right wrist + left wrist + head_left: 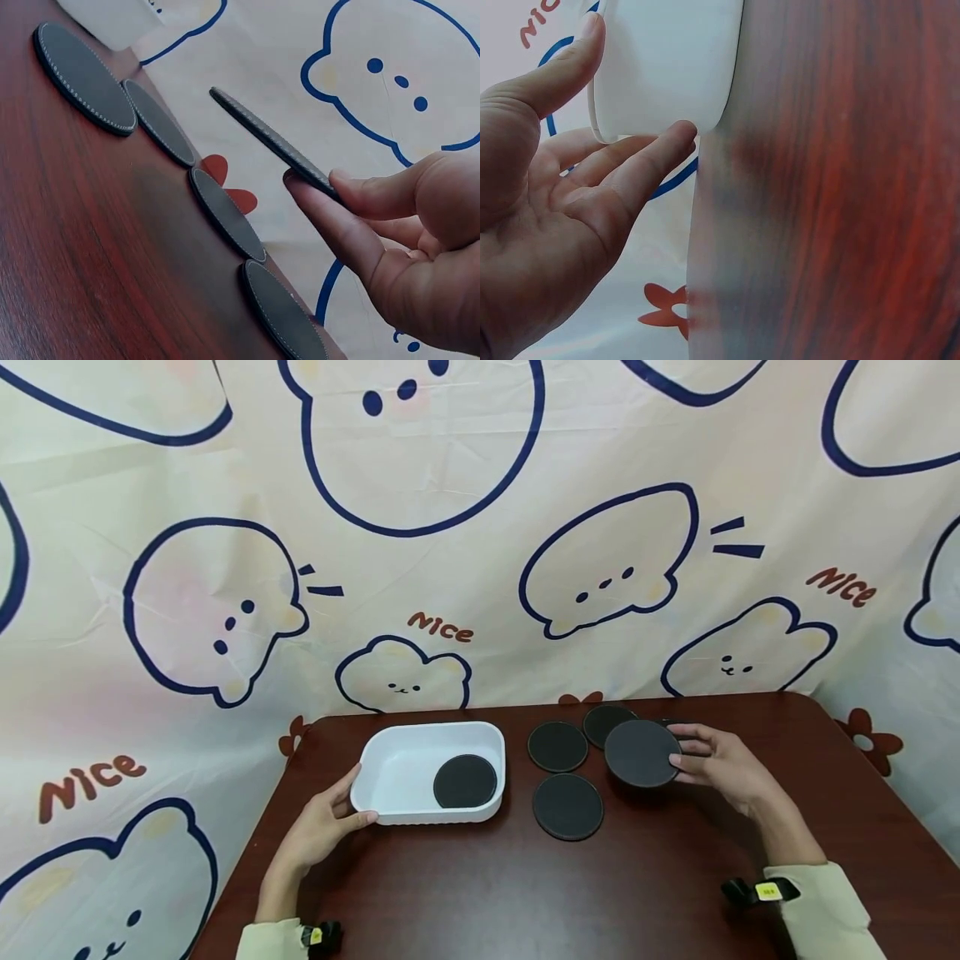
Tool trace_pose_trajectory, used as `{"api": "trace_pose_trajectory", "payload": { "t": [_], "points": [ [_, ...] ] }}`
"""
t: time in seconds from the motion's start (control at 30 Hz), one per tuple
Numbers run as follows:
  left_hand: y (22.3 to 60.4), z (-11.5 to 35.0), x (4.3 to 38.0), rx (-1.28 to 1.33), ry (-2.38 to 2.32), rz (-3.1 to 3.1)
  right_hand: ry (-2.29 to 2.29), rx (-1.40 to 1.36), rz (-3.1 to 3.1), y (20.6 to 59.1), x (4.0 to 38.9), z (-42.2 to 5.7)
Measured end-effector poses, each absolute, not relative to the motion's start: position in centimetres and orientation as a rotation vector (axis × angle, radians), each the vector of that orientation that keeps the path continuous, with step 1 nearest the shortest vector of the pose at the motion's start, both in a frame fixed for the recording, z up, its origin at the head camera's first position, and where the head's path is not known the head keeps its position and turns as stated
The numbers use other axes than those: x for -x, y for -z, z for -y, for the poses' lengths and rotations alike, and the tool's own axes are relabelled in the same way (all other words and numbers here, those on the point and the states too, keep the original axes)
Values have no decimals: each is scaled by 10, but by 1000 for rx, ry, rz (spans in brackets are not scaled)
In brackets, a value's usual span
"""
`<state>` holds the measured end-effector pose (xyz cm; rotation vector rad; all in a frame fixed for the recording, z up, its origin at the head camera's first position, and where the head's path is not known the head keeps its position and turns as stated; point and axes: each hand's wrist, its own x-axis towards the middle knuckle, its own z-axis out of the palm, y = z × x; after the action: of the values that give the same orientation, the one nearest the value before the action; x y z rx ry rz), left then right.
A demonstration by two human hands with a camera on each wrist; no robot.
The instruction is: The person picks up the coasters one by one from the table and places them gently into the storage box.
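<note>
My left hand (pixel 318 822) holds the left end of a white rectangular tray (pixel 397 768), thumb at its near corner and fingers along its side. One black round coaster (pixel 465 782) lies inside the tray, toward the right. My right hand (pixel 723 768) pinches another coaster (pixel 642 753) by its right edge, raised above the table. In the right wrist view this held coaster (pixel 274 144) appears nearly edge-on between thumb and fingers, with pale stitching round its rim. The left wrist view shows the tray's outer side (pixel 667 67) but not its inside.
Several more coasters lie flat right of the tray: a near one (pixel 567 807), a middle one (pixel 557 747) and a far one (pixel 606 723); another is mostly hidden behind the held coaster. The dark wooden table (pixel 487 893) ends at a patterned curtain (pixel 480 585).
</note>
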<state>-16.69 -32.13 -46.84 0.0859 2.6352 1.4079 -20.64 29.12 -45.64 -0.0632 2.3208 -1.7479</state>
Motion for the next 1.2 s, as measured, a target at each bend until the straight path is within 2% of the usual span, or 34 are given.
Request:
{"api": "trace_pose_trajectory", "payload": {
  "t": [0.4,1.2],
  "points": [
    [469,321,165,-82,-1401,-2648,1974,68,-2122,457,213,-283],
    [469,323,165,-133,-1394,-2673,2045,101,-2012,455,215,-256]
  ]
}}
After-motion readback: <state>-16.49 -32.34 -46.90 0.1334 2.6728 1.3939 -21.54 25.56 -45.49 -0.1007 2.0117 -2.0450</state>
